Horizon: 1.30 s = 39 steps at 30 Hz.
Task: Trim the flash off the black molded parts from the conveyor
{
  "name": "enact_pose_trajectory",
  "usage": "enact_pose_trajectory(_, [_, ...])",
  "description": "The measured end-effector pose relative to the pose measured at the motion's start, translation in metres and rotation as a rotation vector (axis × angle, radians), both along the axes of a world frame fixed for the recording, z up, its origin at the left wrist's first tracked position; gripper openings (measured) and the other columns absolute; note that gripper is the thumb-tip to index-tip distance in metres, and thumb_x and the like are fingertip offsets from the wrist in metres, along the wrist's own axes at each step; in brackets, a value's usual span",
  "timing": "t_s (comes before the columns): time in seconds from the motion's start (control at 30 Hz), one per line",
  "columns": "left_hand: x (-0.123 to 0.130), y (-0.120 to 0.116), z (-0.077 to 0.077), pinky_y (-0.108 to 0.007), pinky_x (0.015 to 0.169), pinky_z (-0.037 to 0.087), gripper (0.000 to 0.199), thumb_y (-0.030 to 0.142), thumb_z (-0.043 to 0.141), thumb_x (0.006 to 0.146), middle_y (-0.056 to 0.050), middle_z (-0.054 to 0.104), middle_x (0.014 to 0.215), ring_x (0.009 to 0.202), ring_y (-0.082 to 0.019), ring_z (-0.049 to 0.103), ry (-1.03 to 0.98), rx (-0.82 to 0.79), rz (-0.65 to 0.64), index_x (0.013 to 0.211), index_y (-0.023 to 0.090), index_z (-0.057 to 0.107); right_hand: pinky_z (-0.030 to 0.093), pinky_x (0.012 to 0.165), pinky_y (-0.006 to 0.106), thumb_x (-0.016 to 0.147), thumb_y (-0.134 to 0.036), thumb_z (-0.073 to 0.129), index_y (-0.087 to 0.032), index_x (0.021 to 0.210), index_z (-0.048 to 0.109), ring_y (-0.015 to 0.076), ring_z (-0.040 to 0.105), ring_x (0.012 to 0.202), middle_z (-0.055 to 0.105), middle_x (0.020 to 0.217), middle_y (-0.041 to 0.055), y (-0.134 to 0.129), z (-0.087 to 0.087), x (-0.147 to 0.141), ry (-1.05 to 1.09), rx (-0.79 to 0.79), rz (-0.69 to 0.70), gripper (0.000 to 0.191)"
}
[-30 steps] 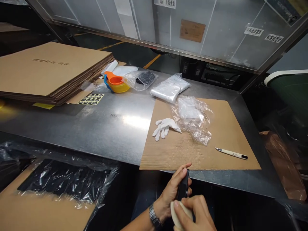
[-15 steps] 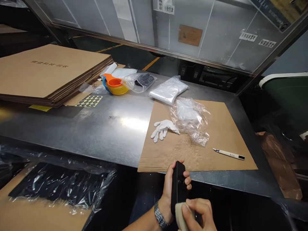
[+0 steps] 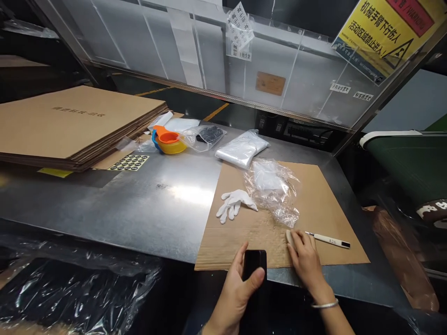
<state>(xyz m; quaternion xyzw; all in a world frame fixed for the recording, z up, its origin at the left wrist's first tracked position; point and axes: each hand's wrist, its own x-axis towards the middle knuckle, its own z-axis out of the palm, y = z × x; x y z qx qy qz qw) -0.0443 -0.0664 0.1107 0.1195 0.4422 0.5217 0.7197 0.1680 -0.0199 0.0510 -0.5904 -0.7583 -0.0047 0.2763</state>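
Note:
My left hand (image 3: 234, 291) is wrapped round a black oblong device (image 3: 254, 265), thumb across its face, just off the table's front edge. At the front of the cardboard sheet (image 3: 335, 218), my right hand (image 3: 306, 258) has its fingers closed on a small beige pad (image 3: 289, 238), partly hidden by them. Right beside those fingers lies a white-handled cutter marked A26 (image 3: 330, 240). A white glove (image 3: 235, 204) rests on the cardboard, left of a crumpled clear plastic bag (image 3: 274, 181).
A tall cardboard stack (image 3: 80, 125) stands at the left, near a sticker sheet (image 3: 130, 163). Orange and yellow cups (image 3: 172, 142), a bag with dark contents (image 3: 210, 135) and a folded plastic packet (image 3: 242, 148) lie along the back. A metal-framed panel (image 3: 209, 65) rises behind.
My right hand has moved from the device's lower end to the cardboard, with the beige pad. My left hand has turned the device, its thumb now over the face. The view has shifted.

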Motion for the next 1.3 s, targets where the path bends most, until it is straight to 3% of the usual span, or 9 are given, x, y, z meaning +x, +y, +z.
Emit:
enact_pose_trajectory(0.13, [-0.005,-0.002,-0.008,-0.037,0.093,0.037,0.055,0.035,0.08,0.059,-0.01,0.064,0.103,0.104,-0.03,0.053,0.322,0.206,-0.108,0.105,0.014,0.06,0.042,0.089,0.052,0.092,-0.034,0.042,-0.016,0.12,0.053,0.0294,0.046,0.108,0.054,0.112,0.0157,0.005,0.015,-0.014,0.022,-0.009,-0.009,0.036])
enact_pose_trajectory(0.2, [-0.007,-0.002,-0.009,-0.037,0.091,0.038,0.043,0.034,0.075,0.065,-0.009,0.065,0.1,0.1,-0.028,0.055,0.32,0.306,-0.222,0.101,0.016,0.061,0.042,0.092,0.043,0.092,-0.029,0.042,-0.02,0.123,0.049,0.0243,0.047,0.109,0.052,0.117,0.0121,-0.008,0.033,-0.03,0.122,-0.078,0.081,0.033])
enact_pose_trajectory(0.3, [-0.008,-0.003,-0.006,-0.037,0.094,0.037,0.038,0.029,0.071,0.071,-0.008,0.063,0.108,0.106,-0.026,0.053,0.23,0.392,-0.365,0.106,0.019,0.059,0.046,0.08,0.028,0.091,-0.026,0.046,-0.026,0.118,0.048,0.0157,0.054,0.092,0.054,0.107,0.0053,-0.03,0.06,-0.053,0.418,-0.31,0.334,0.027])
enact_pose_trajectory(0.4, [-0.006,-0.006,-0.003,-0.038,0.096,0.035,0.041,0.027,0.071,0.07,-0.008,0.062,0.112,0.11,-0.027,0.051,0.126,0.422,-0.432,0.108,0.019,0.059,0.044,0.07,0.025,0.088,-0.028,0.052,-0.025,0.105,0.053,0.0137,0.052,0.079,0.055,0.091,0.0018,-0.041,0.074,-0.063,0.587,-0.496,0.412,0.017])
enact_pose_trajectory(0.53, [-0.006,-0.01,0.002,-0.04,0.093,0.036,0.04,0.028,0.07,0.069,-0.01,0.062,0.11,0.109,-0.03,0.051,0.07,0.42,-0.459,0.106,0.018,0.059,0.04,0.065,0.025,0.084,-0.037,0.058,-0.024,0.091,0.056,0.015,0.05,0.077,0.053,0.086,0.0013,-0.043,0.069,-0.063,0.787,-0.558,0.406,0.014])
enact_pose_trajectory(0.77, [-0.009,-0.012,-0.005,-0.041,0.093,0.035,0.045,0.027,0.069,0.07,-0.01,0.059,0.113,0.109,-0.029,0.049,0.135,0.459,-0.527,0.111,0.019,0.054,0.04,0.067,0.025,0.081,-0.035,0.063,-0.028,0.089,0.059,0.0146,0.051,0.08,0.054,0.087,0.0002,-0.047,0.058,-0.065,0.954,-0.502,0.464,0.011])
enact_pose_trajectory(1.0, [-0.008,-0.015,-0.017,-0.043,0.094,0.033,0.053,0.036,0.072,0.067,-0.009,0.057,0.105,0.109,-0.03,0.045,0.143,0.408,-0.55,0.113,0.018,0.052,0.038,0.063,0.024,0.081,-0.029,0.062,-0.023,0.072,0.051,0.0125,0.05,0.072,0.055,0.083,-0.0009,-0.053,0.044,-0.065,0.979,-0.418,0.433,0.016])
enact_pose_trajectory(1.2, [-0.007,-0.015,-0.018,-0.043,0.094,0.033,0.051,0.038,0.072,0.067,-0.009,0.056,0.106,0.107,-0.03,0.046,0.154,0.39,-0.56,0.109,0.018,0.054,0.039,0.06,0.024,0.081,-0.029,0.062,-0.026,0.085,0.057,0.0136,0.051,0.074,0.055,0.086,0.0012,-0.055,0.042,-0.064,0.973,-0.445,0.423,0.008])
enact_pose_trajectory(1.3, [-0.008,-0.013,-0.017,-0.042,0.094,0.033,0.051,0.037,0.073,0.066,-0.009,0.056,0.105,0.107,-0.029,0.046,0.141,0.386,-0.554,0.109,0.018,0.054,0.041,0.061,0.024,0.081,-0.027,0.062,-0.022,0.076,0.054,0.0131,0.052,0.072,0.056,0.083,0.0016,-0.054,0.042,-0.064,0.955,-0.407,0.405,0.01])
